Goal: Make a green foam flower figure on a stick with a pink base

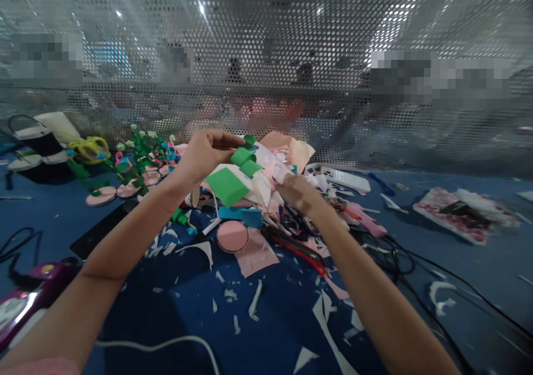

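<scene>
Curled green paper [243,156] is pinched in my left hand [204,153]. My right hand [297,192] grips something pale [278,171], blurred, near ragged paper scraps [205,247].

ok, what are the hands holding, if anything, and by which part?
Left hand: curled green paper, seemingly by its left edge. Right hand: fingers at a pale piece, too blurred to tell the grip.
</scene>
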### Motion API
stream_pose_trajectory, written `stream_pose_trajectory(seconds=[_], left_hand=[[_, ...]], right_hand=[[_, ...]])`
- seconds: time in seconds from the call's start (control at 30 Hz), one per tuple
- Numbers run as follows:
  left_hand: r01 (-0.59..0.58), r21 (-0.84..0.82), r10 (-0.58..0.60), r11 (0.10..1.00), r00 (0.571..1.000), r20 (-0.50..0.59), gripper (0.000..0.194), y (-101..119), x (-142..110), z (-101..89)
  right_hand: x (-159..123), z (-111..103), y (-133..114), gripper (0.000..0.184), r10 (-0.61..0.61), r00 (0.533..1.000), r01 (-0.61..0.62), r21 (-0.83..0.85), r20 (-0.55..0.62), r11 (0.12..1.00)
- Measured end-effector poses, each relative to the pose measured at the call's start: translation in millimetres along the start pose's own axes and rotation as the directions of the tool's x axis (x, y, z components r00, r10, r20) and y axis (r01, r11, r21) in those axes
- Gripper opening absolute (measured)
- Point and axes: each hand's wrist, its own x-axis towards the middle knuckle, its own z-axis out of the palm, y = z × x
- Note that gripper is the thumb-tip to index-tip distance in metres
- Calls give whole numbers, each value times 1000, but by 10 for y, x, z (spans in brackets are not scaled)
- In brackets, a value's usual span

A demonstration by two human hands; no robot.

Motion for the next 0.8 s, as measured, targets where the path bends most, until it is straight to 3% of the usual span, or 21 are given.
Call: stream_pose_trajectory(seconds=[0.1,0.2,0.33,0.53,0.6,0.67,0.73,0.8], left_hand=[[-12,2,12,1000,1000,-8,25,6,8,-12],[-14,19,14,1000,1000,-20,25,7,8,-16],[0,13,0,1000,1000,-17,27,4,11,-20],[33,-10,-33,999,999,-8,28,2,24,-22],[48,-14,-48,999,999,6,27,2,21,-8],[59,-7,-58,998,998,21,24,2,16,7],[65,8,-65,998,997,32,22,-3,12,15],[67,18,-68,998,997,48,21,-12,9,14]], right_hand=[[-70,177,-393,40,-47,994,46,10,97,999],[-150,269,-546,37,-69,992,67,24,107,998],[-110,238,-460,24,-95,992,85,113,82,990],[65,-45,-119,30,19,994,17,333,-104,943],[59,-160,-47,27,59,981,45,515,-184,856],[13,-277,-36,24,125,952,131,744,-278,656],[-64,-399,-82,28,176,923,228,856,-341,464],[-161,-520,-158,31,171,913,272,864,-371,424]])
